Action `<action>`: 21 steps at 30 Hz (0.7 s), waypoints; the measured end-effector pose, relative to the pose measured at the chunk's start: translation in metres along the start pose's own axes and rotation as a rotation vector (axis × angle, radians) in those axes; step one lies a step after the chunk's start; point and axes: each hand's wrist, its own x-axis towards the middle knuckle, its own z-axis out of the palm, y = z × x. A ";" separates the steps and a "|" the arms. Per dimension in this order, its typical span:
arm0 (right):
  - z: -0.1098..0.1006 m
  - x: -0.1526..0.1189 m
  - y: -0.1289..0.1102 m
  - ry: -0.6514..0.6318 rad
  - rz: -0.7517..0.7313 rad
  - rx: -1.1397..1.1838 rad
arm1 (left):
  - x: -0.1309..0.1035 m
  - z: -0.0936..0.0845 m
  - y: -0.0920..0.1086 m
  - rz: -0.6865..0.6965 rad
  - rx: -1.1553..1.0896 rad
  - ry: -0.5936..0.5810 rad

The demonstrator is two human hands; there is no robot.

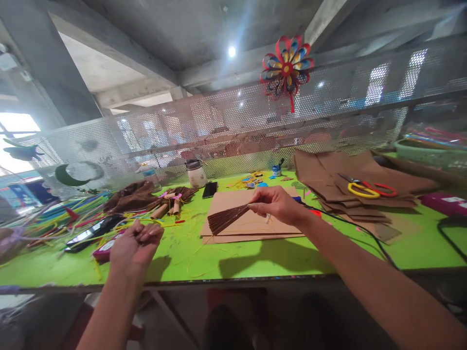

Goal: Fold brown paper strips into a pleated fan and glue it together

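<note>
My right hand (273, 204) pinches the narrow end of a pleated brown paper fan (229, 219), whose folds spread toward the left. The fan is held over flat sheets of tan cardboard (255, 234) on the green table. A thin yellow thread (193, 257) trails on the tabletop just left of the cardboard. My left hand (136, 243) is raised above the table with its fingers curled in; whether anything is inside them is hidden. Close beside it lies a dark pink box (104, 250).
Brown paper sheets (328, 184) are stacked at the right, with scissors (370, 189) on top. A black cable (359, 226) crosses the table. At the left are paper rolls (164, 206), brown crumpled material (127, 197) and colored strips (54, 209). A phone (210, 190) and a jar (196, 174) stand behind.
</note>
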 end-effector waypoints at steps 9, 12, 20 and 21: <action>-0.007 0.000 0.007 -0.122 0.051 0.157 | -0.002 0.012 -0.012 -0.098 0.031 -0.053; -0.007 -0.001 0.009 -0.123 0.041 0.199 | -0.003 0.014 -0.016 -0.118 0.041 -0.077; -0.006 -0.001 0.006 -0.094 0.030 0.224 | -0.007 -0.001 -0.017 -0.085 0.047 -0.107; -0.005 -0.001 0.006 -0.096 0.036 0.221 | -0.007 -0.003 -0.017 -0.088 0.043 -0.111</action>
